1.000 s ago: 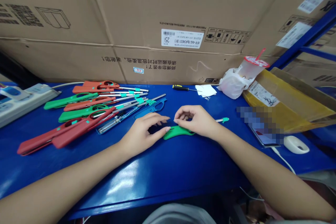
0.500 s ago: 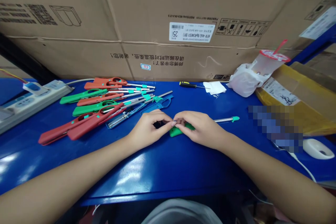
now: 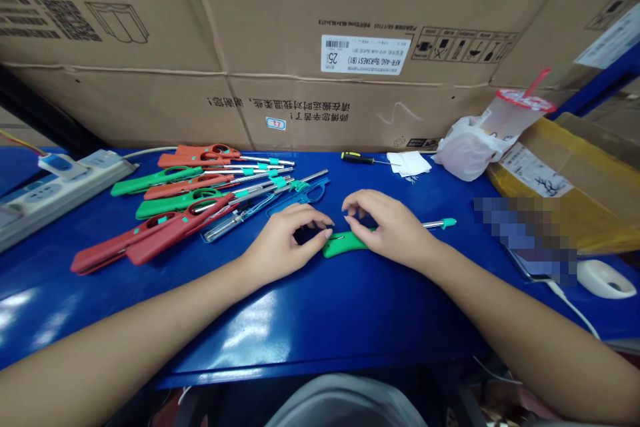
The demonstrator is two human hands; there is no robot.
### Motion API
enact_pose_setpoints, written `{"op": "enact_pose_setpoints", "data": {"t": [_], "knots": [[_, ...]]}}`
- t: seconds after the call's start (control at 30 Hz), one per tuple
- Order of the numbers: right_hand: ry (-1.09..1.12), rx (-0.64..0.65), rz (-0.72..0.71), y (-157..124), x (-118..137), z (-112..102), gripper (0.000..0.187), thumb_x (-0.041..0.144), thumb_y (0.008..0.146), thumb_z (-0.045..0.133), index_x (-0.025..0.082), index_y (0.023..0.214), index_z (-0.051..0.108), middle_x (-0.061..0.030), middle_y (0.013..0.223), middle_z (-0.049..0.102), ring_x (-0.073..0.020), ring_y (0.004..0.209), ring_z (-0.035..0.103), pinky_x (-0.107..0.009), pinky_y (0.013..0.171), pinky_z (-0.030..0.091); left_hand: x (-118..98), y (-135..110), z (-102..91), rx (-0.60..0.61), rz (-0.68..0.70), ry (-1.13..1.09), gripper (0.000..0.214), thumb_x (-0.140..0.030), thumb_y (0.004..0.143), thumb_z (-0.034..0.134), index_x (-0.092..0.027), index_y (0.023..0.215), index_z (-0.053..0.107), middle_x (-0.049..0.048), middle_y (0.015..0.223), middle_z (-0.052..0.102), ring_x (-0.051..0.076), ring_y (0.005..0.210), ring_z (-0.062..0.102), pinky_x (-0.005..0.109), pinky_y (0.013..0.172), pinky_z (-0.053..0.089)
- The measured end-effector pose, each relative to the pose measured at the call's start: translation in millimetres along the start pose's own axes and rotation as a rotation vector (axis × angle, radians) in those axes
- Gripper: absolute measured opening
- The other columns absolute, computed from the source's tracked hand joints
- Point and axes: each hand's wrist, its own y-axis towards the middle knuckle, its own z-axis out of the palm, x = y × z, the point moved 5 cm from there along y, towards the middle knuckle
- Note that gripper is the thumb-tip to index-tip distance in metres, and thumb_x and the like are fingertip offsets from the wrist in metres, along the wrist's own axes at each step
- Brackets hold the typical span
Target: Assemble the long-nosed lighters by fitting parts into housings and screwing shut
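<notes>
A green long-nosed lighter (image 3: 345, 244) lies on the blue table between my hands, its metal tube (image 3: 434, 223) pointing right and capped by a turquoise tip (image 3: 449, 222). A thin metallic line shows on its handle near my left thumb. My left hand (image 3: 285, 240) is closed in a loose pinch at the handle's left end; anything between its fingertips is too small to make out. Over the lighter's middle, my right hand (image 3: 393, 227) hides part of it, with curved fingers and a small gap between thumb and forefinger.
Several red, orange and green lighters (image 3: 165, 230) and a blue one (image 3: 300, 197) are piled at left, near a power strip (image 3: 65, 197). Behind stand a screwdriver (image 3: 357, 158), white paper (image 3: 410, 163) and a large carton (image 3: 280, 47). A bagged drink cup (image 3: 515, 113), yellow parcel (image 3: 590, 187), phone (image 3: 530, 260) and white mouse (image 3: 605, 279) are right.
My hands have parted: the fingertips met over the green handle before, and now a gap shows between them. My right hand has shifted slightly right and up, uncovering more of the handle.
</notes>
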Motion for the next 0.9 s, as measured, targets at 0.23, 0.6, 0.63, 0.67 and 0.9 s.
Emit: {"op": "enact_pose_setpoints", "data": {"t": [0.23,0.6,0.63,0.67,0.9], "knots": [[0.138,0.223,0.013,-1.0,-7.7,-6.6,0.004,0.021,0.092,0.07,0.022,0.095,0.067,-0.0033,0.096,0.07,-0.0193,0.093,0.062,-0.034,0.084,0.049,-5.0,-4.8,7.3,0.144,0.075,0.128,0.033,-0.036,0.093,0.072,-0.019,0.121,0.07,0.0078,0.11,0.071,0.024,0.101,0.065,0.042,0.093,0.054],[0.175,0.193,0.103,-0.5,-7.5,14.2,0.004,0.019,0.092,0.07,0.021,0.09,0.067,-0.0018,0.091,0.068,-0.0165,0.085,0.062,-0.03,0.078,0.048,-3.1,-3.1,8.0,0.144,0.095,0.132,0.023,-0.034,0.094,0.072,-0.021,0.112,0.075,0.0063,0.103,0.073,0.021,0.094,0.065,0.038,0.088,0.053],[0.168,0.193,0.095,-0.5,-7.0,14.0,0.004,0.019,0.092,0.07,0.021,0.09,0.066,-0.0019,0.091,0.068,-0.0165,0.084,0.062,-0.03,0.078,0.048,-3.5,-3.1,7.7,0.143,0.093,0.131,0.023,-0.034,0.094,0.071,-0.021,0.112,0.075,0.0065,0.103,0.074,0.021,0.093,0.065,0.038,0.088,0.053],[0.159,0.197,0.081,-0.5,-6.2,13.6,0.005,0.019,0.093,0.069,0.022,0.09,0.066,-0.002,0.091,0.068,-0.0168,0.085,0.062,-0.031,0.078,0.048,-3.8,-3.1,7.5,0.143,0.091,0.13,0.023,-0.035,0.094,0.071,-0.021,0.112,0.075,0.0067,0.103,0.074,0.021,0.093,0.065,0.038,0.087,0.053],[0.051,0.261,-0.062,-2.8,-1.6,10.4,0.004,0.019,0.098,0.063,0.021,0.094,0.065,-0.0053,0.096,0.068,-0.0204,0.091,0.061,-0.036,0.086,0.048,-3.3,-3.6,7.9,0.146,0.089,0.12,0.024,-0.034,0.093,0.072,-0.02,0.112,0.075,0.0066,0.103,0.074,0.022,0.094,0.065,0.038,0.088,0.052]]}}
